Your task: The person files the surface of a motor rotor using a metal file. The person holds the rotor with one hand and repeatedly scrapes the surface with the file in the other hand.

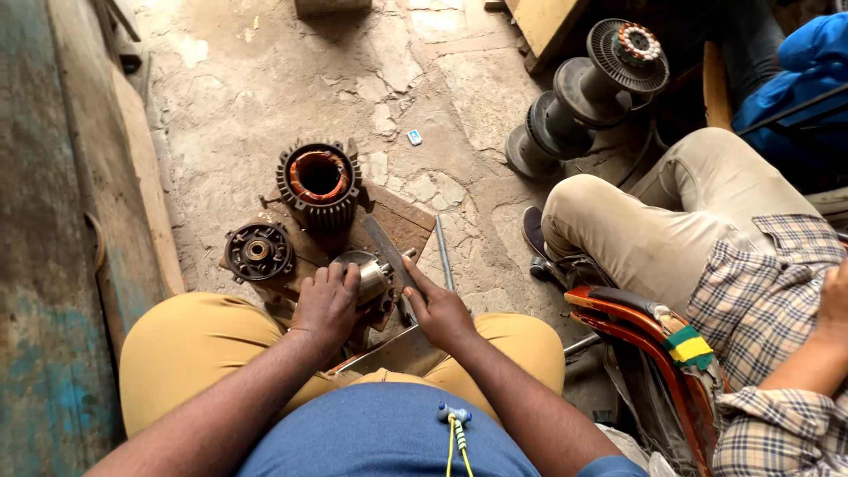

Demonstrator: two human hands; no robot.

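Head view: metal rotor (371,278) under left hand (325,305) fingers.

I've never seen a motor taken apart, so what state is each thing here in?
Left hand: resting on the rotor, gripping it.
Right hand: holding the flat file.
Rotor: lying on the wooden board, out of its housing.
Flat file: laid against the rotor.
Stator housing: upright, open, copper windings showing.
End cover: removed, lying flat.
Wooden board: flat on the floor.

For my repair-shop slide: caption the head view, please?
Left hand steadies a rotor; right hand holds a flat file against it.
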